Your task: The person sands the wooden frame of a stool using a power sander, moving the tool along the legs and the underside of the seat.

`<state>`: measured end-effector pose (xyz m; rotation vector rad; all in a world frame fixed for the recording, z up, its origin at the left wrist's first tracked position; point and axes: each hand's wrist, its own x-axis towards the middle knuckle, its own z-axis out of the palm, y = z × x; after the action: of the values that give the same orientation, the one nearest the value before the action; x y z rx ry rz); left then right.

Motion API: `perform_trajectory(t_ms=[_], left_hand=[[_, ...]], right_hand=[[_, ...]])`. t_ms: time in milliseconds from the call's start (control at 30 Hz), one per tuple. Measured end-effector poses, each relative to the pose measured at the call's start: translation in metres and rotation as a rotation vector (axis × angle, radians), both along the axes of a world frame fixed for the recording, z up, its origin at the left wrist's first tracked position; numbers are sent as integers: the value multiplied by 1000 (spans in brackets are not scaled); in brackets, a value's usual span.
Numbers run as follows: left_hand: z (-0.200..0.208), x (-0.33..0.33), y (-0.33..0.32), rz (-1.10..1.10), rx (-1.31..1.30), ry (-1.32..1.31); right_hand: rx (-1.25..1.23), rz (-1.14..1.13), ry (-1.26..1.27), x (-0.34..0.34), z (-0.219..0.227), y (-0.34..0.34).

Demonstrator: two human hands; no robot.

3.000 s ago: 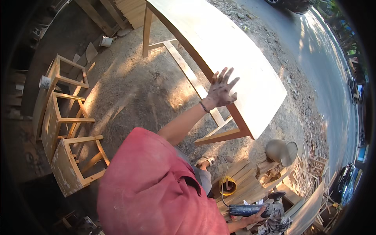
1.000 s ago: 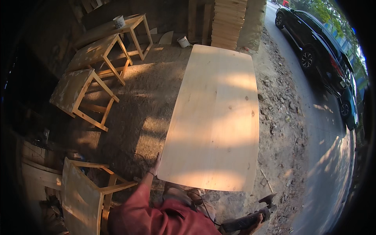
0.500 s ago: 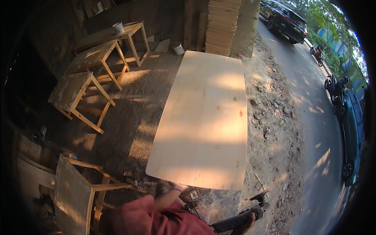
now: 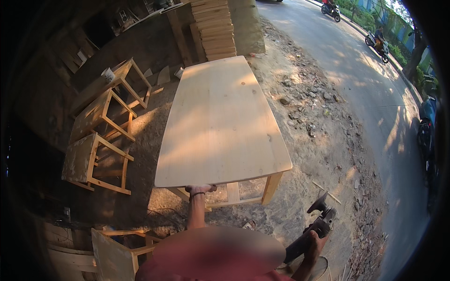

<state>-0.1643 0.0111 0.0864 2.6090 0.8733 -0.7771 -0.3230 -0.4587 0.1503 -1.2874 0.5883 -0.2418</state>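
A wooden table (image 4: 218, 126) with a pale, smooth top stands in front of me, its near legs showing below the edge. My left hand (image 4: 200, 189) grips that near edge left of its middle; its fingers are partly hidden under the top. Off to the right, below the table's near right corner, my right hand (image 4: 318, 241) is closed round the body of a dark angle grinder (image 4: 304, 239). The grinder's round pad (image 4: 318, 203) points up and away from the table, touching nothing.
Wooden stools (image 4: 110, 159) with worn tops line the left; another stool (image 4: 112, 253) is close at lower left. Stacked boards (image 4: 213, 30) rise behind the table. Rubble (image 4: 309, 107) borders the road (image 4: 356, 89) at right, where motorbikes (image 4: 377, 44) pass. A cord (image 4: 323, 267) lies near the grinder.
My view has shifted, and the table's near legs now show. My left hand and forearm show more plainly at the table edge. The grinder appears higher and farther right, with its pad raised.
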Motion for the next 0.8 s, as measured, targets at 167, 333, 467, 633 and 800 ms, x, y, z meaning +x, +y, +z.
perform_trajectory(t_ms=[167,333,467,633,800], left_hand=[[98,101,41,64,6,-229],[123,202,80,1267,-1315,-947],[113,244,128,1107,-1770,-1109],[135,292,139,941,-1815,-1086],[153,321,158,829,-1885,-1049]], right_hand=[[134,28,-127,24,1,17],[324,98,-245,38,33,46],[317,237,-251,59,54,80],[346,203,-225,87,69,135],[361,215,-192,101,50,195]])
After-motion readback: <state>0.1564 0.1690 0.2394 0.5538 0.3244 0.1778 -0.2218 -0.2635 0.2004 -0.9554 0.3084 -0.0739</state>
